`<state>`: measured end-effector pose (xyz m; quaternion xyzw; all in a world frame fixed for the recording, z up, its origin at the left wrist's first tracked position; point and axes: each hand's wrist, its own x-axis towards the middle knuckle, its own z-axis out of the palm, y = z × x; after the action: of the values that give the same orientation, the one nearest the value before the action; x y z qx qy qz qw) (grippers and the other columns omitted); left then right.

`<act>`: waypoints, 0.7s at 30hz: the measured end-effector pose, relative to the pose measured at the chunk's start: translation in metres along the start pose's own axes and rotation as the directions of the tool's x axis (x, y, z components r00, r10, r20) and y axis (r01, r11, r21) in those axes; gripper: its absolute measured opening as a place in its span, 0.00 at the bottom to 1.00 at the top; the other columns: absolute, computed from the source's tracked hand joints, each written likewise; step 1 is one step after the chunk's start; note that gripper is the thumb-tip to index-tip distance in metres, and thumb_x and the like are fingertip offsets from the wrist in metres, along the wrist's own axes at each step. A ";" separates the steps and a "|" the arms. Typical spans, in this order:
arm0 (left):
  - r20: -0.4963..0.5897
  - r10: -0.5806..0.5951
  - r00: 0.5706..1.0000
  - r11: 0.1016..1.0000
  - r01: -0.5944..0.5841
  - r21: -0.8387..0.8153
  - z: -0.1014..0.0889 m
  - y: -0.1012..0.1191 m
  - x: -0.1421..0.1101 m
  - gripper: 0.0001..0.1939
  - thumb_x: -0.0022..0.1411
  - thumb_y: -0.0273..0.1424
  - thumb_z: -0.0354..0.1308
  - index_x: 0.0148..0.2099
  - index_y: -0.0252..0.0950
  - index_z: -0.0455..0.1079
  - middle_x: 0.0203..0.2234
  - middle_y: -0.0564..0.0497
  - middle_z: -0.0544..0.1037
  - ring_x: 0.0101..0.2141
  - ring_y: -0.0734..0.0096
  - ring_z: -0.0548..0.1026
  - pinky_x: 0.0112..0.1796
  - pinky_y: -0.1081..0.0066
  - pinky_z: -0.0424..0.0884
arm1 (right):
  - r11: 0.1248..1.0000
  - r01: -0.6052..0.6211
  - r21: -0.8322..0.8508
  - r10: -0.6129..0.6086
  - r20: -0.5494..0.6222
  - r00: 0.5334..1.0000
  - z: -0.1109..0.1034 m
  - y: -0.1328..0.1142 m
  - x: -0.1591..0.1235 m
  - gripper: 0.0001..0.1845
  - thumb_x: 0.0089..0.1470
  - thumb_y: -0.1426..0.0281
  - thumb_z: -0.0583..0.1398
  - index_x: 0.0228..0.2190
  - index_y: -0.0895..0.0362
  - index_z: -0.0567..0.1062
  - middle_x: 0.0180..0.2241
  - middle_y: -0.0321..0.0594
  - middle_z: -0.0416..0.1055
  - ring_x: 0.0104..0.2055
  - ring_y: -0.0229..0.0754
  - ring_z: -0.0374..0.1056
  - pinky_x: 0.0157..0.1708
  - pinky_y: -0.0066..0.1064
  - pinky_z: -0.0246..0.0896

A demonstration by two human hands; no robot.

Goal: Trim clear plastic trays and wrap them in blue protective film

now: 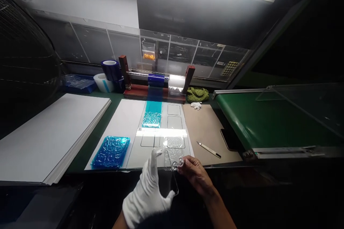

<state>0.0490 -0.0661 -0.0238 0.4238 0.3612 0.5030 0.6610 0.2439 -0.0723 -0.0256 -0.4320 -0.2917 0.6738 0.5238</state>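
Observation:
My left hand (150, 189), in a white glove, grips a thin clear plate (173, 177) by its edges between thumb and fingers. The plate is tilted up in front of the table's edge. Bare, my right hand (195, 173) pinches a small clear curled piece (177, 164) at the plate's side; its exact kind is hard to make out. Behind my hands, clear film (174, 142) lies over a sheet with printed outlines (150, 146). Further back, blue film (154, 106) runs down from a roll, with a textured blue piece (152, 120) at its end.
A stack of blue film-covered pieces (110, 152) lies at left, beside a thick stack of white sheets (59, 132). A craft knife (209, 149) and a phone (230, 139) rest at right, near a green conveyor belt (258, 121). Behind stands a roll holder (129, 94) with tape rolls (103, 83) beside it.

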 end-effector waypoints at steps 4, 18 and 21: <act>0.007 0.045 0.999 0.988 -0.045 0.144 -0.016 0.006 -0.011 0.47 0.34 0.20 0.67 0.60 0.35 0.59 0.60 0.41 0.57 0.64 0.46 0.41 0.62 0.56 0.32 | 0.902 0.137 -0.410 -0.209 -0.137 0.968 0.007 -0.013 -0.008 0.21 0.54 0.53 0.56 0.41 0.54 0.75 0.42 0.44 0.72 0.45 0.45 0.66 0.45 0.36 0.60; 0.158 0.199 0.967 0.677 -0.252 0.691 -0.047 0.066 -0.023 0.38 0.35 0.28 0.69 0.53 0.46 0.70 0.57 0.45 0.62 0.58 0.33 0.49 0.58 0.47 0.26 | 0.686 0.240 -0.687 -0.166 0.174 0.971 0.091 -0.012 -0.010 0.19 0.59 0.59 0.52 0.33 0.58 0.77 0.17 0.32 0.64 0.21 0.33 0.58 0.24 0.25 0.53; 0.170 0.188 0.967 0.603 -0.250 0.758 -0.044 0.073 -0.027 0.38 0.34 0.29 0.68 0.53 0.44 0.70 0.52 0.41 0.65 0.55 0.28 0.51 0.55 0.44 0.24 | 0.553 0.289 -0.782 -0.209 0.206 0.956 0.096 -0.009 -0.010 0.16 0.59 0.63 0.52 0.29 0.57 0.76 0.17 0.33 0.66 0.19 0.33 0.59 0.22 0.25 0.51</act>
<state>-0.0237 -0.0740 0.0285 0.7248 0.4627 0.3606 0.3613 0.1637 -0.0738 0.0290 -0.5454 -0.6450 0.4064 0.3484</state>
